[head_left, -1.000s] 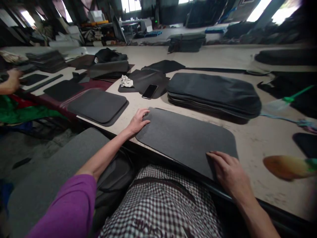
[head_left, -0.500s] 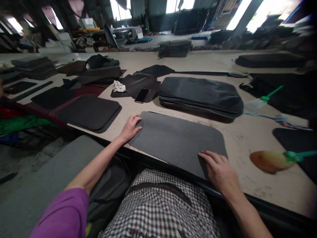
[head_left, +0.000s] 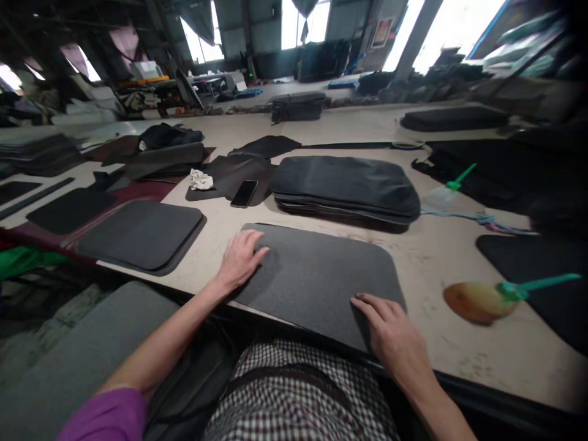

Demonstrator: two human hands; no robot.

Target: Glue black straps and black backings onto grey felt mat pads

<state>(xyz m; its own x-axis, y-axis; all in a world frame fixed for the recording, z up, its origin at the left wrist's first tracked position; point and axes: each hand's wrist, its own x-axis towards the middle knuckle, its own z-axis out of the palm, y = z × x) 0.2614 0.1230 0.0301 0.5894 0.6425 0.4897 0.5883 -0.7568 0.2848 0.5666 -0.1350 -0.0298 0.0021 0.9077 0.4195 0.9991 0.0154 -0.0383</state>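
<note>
A dark grey sheet with rounded corners [head_left: 316,275] lies flat at the table's front edge. My left hand [head_left: 241,257] rests on its left end, fingers bent a little and thumb apart. Across the sheet, near the front right corner, my right hand [head_left: 390,327] lies with its fingers stretched over the surface. Neither hand grips anything that I can see. Just behind the sheet is a thick stack of black rounded pieces [head_left: 344,187]. To the left of my left hand sits a lower pile of similar dark pieces [head_left: 138,236].
A phone [head_left: 244,193] and a crumpled white cloth [head_left: 201,179] lie behind my left hand. At the right is a bottle with amber contents and a green nozzle [head_left: 480,302]; another green-tipped bottle [head_left: 443,196] and a twisted cord [head_left: 487,220] are farther back. The table [head_left: 432,263] is beige.
The view has turned to the right, so everything appears shifted left and lower. My left hand has moved slightly farther onto the sheet; my right hand keeps its place.
</note>
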